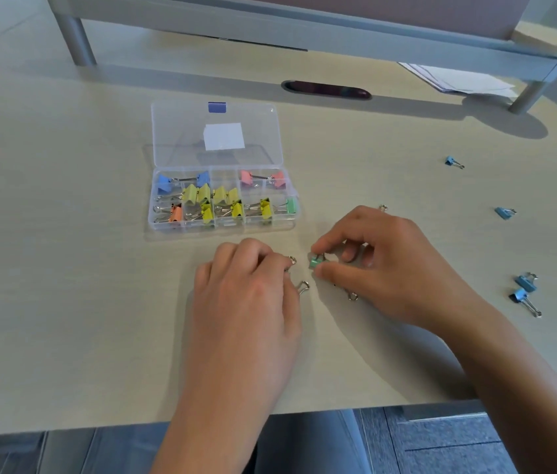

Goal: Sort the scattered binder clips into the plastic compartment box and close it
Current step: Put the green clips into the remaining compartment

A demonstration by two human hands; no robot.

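While the clear plastic box (pixel 167 224) lies open on the pale desk (pixel 64 302), its lid (pixel 174 131) folded back flat behind it, both hands work just in front of it. The right hand (pixel 383 265) pinches a small green clip (pixel 315 261) between thumb and forefinger, low over the desk; another wire handle (pixel 353 296) peeps out from beneath that hand. The left hand (pixel 246 289) sits close beside it with its fingers curled under, and two silver wire loops (pixel 302 286) stick out from beneath the fingertips; whether it grips those clips or only covers them cannot be told.

The box's compartments already hold clips: blue ones (pixel 164 184) at the far left, pink ones (pixel 246 177) at the far right, yellow ones (pixel 201 193) across the middle, an orange one (pixel 176 213) at the near left and a green one (pixel 291 205) at the near right end.

Four blue clips are loose on the desk well to the right: one far back (pixel 451 161), one nearer (pixel 504 212), and two (pixel 523 289) close together nearest the edge. Some white papers (pixel 458 80) lie under a grey shelf (pixel 304 32) at the back.
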